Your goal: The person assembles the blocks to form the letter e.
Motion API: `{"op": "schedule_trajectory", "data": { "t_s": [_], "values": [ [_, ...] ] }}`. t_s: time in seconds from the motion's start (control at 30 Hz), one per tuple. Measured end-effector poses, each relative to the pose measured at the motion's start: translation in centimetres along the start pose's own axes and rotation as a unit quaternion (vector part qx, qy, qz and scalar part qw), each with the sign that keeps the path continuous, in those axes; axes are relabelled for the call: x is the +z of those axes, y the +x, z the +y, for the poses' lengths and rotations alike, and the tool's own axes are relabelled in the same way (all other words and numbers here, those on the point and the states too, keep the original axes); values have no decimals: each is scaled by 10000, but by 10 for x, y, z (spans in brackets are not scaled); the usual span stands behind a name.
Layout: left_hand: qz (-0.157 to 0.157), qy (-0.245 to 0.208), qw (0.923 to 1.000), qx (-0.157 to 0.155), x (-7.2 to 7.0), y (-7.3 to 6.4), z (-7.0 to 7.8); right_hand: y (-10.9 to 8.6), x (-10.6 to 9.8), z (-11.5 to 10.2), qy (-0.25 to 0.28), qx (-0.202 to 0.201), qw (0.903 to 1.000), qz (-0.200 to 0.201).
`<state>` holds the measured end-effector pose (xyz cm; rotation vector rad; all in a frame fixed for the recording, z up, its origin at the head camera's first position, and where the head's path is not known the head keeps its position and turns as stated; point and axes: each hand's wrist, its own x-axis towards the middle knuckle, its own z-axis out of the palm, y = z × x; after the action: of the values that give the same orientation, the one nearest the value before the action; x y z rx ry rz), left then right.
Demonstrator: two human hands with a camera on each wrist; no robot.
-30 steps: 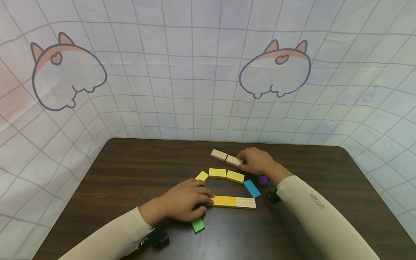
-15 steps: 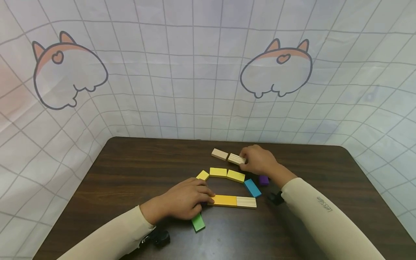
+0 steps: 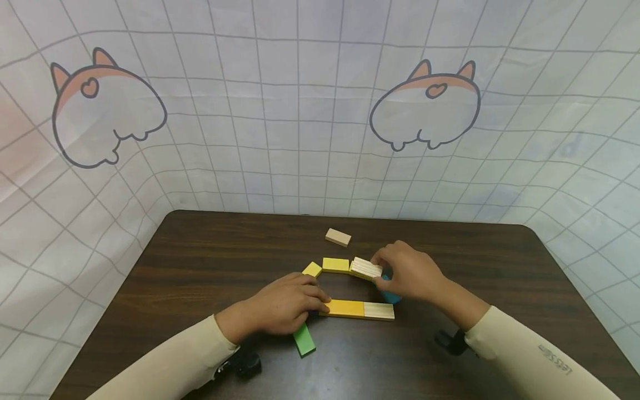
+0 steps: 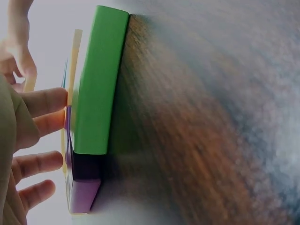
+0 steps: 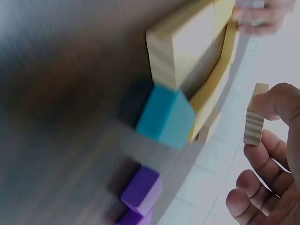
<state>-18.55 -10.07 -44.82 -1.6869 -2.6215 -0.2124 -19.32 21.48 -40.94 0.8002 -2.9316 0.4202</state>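
My right hand (image 3: 412, 273) pinches a striped natural-wood block (image 3: 366, 267) between thumb and fingers. The right wrist view shows that block (image 5: 255, 115) held clear of the table. In the head view it covers much of a yellow block at the right of an arc, beside a partly hidden blue block (image 3: 391, 295). My left hand (image 3: 280, 304) lies over the arc's left side, fingertips at the left end of an orange block (image 3: 347, 308). A second striped wood block (image 3: 379, 311) abuts the orange one. Under the left hand, a green block (image 3: 304, 340) sticks out toward me.
Two yellow blocks (image 3: 335, 265) show at the top of the arc. A plain wood block (image 3: 338, 237) lies farther back on the dark wooden table (image 3: 240, 233). Purple blocks (image 5: 142, 190) sit near the blue one. Another purple block (image 4: 85, 194) adjoins the green one.
My right hand has taken the striped wood block from beside the plain one, moving it toward me to above the arc's right yellow block. My left hand has barely moved.
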Motion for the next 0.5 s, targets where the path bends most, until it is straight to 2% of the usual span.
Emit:
{"op": "schedule_trajectory", "data": {
  "t_s": [0.23, 0.5],
  "values": [
    [45, 50, 9999, 81, 1, 1, -2, -26, 4, -20, 39, -518, 9985, 166],
    [152, 204, 9995, 165, 2, 3, -4, -48, 12, -44, 228, -831, 9963, 15]
  ]
}}
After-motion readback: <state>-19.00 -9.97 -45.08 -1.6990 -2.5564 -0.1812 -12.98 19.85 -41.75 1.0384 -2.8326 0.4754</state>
